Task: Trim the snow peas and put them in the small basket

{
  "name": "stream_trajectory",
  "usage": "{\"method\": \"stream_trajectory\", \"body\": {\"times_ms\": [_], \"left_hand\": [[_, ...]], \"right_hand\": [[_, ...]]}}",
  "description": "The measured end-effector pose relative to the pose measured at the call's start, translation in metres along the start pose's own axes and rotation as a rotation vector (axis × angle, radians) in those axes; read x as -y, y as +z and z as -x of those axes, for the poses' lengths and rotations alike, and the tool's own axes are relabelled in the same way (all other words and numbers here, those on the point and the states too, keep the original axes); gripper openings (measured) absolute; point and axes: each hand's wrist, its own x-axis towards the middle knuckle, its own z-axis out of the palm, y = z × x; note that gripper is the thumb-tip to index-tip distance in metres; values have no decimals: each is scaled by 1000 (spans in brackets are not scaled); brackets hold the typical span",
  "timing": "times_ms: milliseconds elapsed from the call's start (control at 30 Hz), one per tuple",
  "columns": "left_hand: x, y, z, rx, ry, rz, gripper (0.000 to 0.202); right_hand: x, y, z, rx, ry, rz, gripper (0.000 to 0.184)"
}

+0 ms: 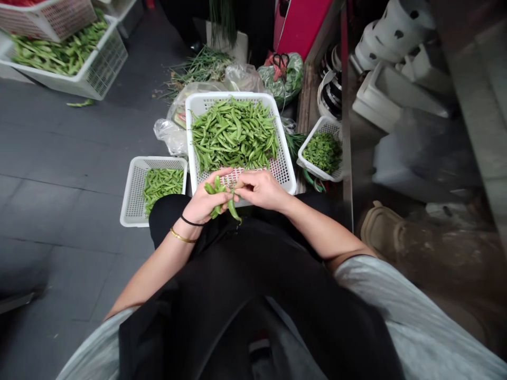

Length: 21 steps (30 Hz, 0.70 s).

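Note:
My left hand is closed around several green pea pods, one of which hangs down past the fingers. The thumb and fingers of my right hand are pinched at the upper end of that hanging pod, right beside the left hand. Both hands are over the near rim of a large white basket. A heap of pea pods fills the far part of it, while its perforated bottom shows nearest me. To the left, a smaller white basket holds more pods, partly hidden by my knee.
At right, a small white basket of leafy greens stands by a metal shelf. Behind are plastic bags, scallions and scissors. Stacked crates with pods are at far left.

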Motion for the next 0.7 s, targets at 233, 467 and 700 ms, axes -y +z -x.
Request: {"method": "stream_trajectory", "body": {"times_ms": [233, 467, 700], "left_hand": [[4, -1, -4, -280, 67, 69, 49], [-10, -10, 6, -440, 435, -270, 47], [-7, -9, 9, -380, 418, -417, 43]], "right_hand": [[-8, 5, 4, -189, 41, 57, 20], [-27, -27, 12, -70, 144, -91, 23], [-15, 0, -6, 135, -36, 93, 27]]}}
